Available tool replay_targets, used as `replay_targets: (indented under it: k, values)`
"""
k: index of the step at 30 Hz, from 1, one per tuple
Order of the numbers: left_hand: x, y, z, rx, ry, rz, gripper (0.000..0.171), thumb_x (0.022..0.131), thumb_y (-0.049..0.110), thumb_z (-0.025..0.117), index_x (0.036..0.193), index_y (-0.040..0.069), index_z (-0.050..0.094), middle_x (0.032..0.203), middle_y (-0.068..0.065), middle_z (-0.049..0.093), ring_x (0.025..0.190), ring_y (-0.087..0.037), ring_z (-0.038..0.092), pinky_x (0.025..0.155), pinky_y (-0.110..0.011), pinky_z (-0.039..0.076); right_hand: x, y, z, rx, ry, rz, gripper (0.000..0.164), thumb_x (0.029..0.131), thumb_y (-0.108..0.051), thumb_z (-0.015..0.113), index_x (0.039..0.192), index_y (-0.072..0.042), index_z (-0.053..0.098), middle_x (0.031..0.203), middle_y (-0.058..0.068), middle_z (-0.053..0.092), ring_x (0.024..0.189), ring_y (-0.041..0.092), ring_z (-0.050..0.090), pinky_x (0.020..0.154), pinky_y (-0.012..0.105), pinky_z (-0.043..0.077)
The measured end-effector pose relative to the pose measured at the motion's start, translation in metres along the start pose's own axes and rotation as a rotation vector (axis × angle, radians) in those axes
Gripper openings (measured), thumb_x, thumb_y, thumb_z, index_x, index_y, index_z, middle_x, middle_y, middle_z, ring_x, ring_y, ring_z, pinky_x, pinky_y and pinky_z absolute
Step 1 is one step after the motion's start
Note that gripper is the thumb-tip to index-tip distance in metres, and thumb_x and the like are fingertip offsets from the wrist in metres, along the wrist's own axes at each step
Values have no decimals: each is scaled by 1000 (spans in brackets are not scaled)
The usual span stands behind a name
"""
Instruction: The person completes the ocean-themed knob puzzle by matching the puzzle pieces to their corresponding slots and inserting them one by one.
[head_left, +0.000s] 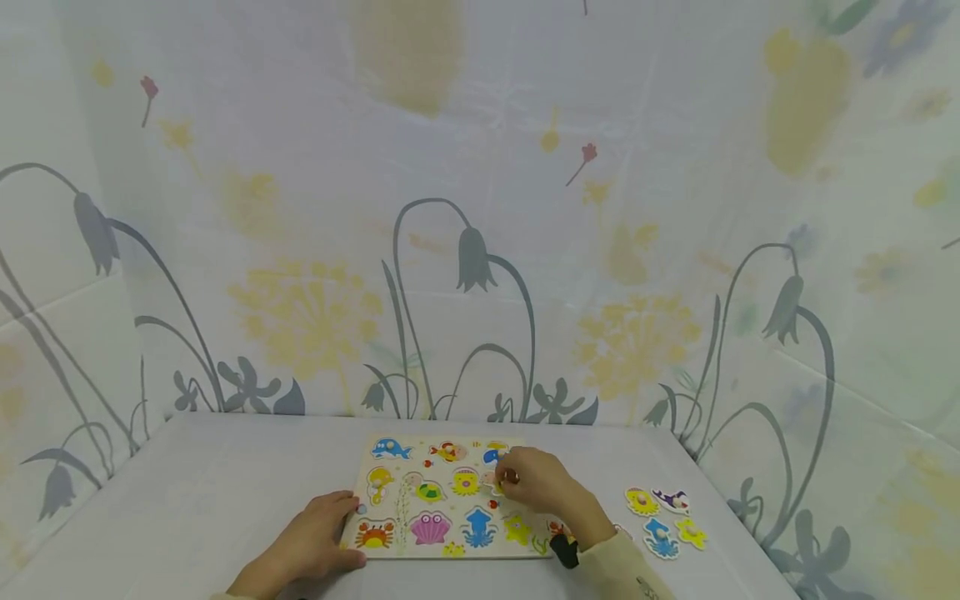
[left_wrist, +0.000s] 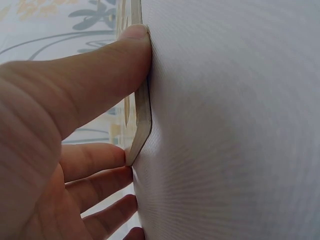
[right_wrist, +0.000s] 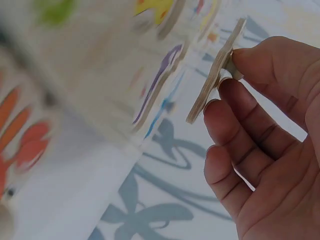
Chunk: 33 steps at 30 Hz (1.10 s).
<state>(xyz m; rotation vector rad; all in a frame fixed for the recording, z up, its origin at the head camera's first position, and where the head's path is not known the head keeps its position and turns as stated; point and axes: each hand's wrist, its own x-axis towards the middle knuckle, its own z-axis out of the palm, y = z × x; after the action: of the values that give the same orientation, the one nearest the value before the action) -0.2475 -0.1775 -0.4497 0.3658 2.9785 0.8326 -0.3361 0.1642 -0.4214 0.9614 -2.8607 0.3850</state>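
Note:
A wooden peg puzzle board (head_left: 416, 552) with printed sea animals lies on the white table in the head view. At its front left corner rests my left hand (head_left: 318, 533), thumb against the front edge and fingertips along the left side. The left wrist view shows that thumb pressing the board's edge (left_wrist: 143, 107). Above the board's right part, my right hand (head_left: 536, 483) pinches a thin wooden puzzle piece (right_wrist: 212, 82) by its knob. That piece appears edge-on in the right wrist view, so its picture is hidden. A red crab (right_wrist: 30, 145) shows blurred there.
Right of the board lie loose puzzle pieces: a yellow octopus (head_left: 641, 501), a purple sea animal (head_left: 672, 501), a blue squid (head_left: 661, 538) and a yellow starfish (head_left: 691, 533). Another piece is partly hidden beside the right sleeve (head_left: 618, 562). A flower-printed curtain (head_left: 480, 167) hangs behind the table.

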Motion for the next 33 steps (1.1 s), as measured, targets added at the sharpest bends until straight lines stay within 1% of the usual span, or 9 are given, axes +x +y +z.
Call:
replay_targets:
  k: [5, 12, 17, 23, 29, 33]
  values:
    - [0, 1, 0, 1, 0, -2, 77, 64, 35, 87, 123, -5, 58, 131, -24, 51, 124, -45, 42, 105, -59, 32, 16, -15, 6, -5, -24, -40, 9, 84, -16, 68, 84, -24, 70, 73, -16, 51, 65, 4, 46, 57, 20, 41]
    - [2, 0, -1, -2, 8, 1, 78, 64, 35, 87, 124, -4, 57, 132, -25, 49, 125, -46, 40, 105, -60, 32, 34, -31, 14, -7, -21, -91, 10, 85, -15, 67, 83, -25, 69, 71, -16, 51, 65, 3, 46, 55, 20, 41]
    - [4, -1, 0, -2, -1, -8, 79, 64, 37, 87, 125, -4, 57, 133, -25, 49, 126, -46, 40, 105, -61, 31, 45, -39, 21, -3, -32, -119, 8, 86, -17, 67, 84, -25, 69, 73, -16, 52, 66, 3, 47, 58, 18, 42]
    - [3, -1, 0, -7, -5, -16, 79, 64, 37, 87, 124, -4, 58, 133, -24, 50, 125, -45, 40, 105, -61, 31, 54, -51, 25, 11, -43, -126, 6, 87, -19, 67, 85, -25, 68, 76, -17, 53, 69, 2, 48, 62, 18, 44]
    - [2, -1, 0, -10, -11, -29, 78, 64, 36, 87, 124, -4, 58, 133, -23, 50, 126, -45, 40, 106, -60, 31, 63, -59, 29, 16, -56, -151, 7, 87, -18, 67, 84, -24, 69, 74, -16, 52, 66, 2, 46, 59, 17, 42]
    - [1, -1, 0, -16, -8, -27, 78, 64, 35, 87, 125, -4, 57, 133, -24, 50, 126, -45, 40, 106, -60, 31, 70, -65, 34, 22, -86, -112, 6, 87, -20, 68, 83, -24, 68, 74, -15, 51, 68, 3, 46, 60, 18, 41]
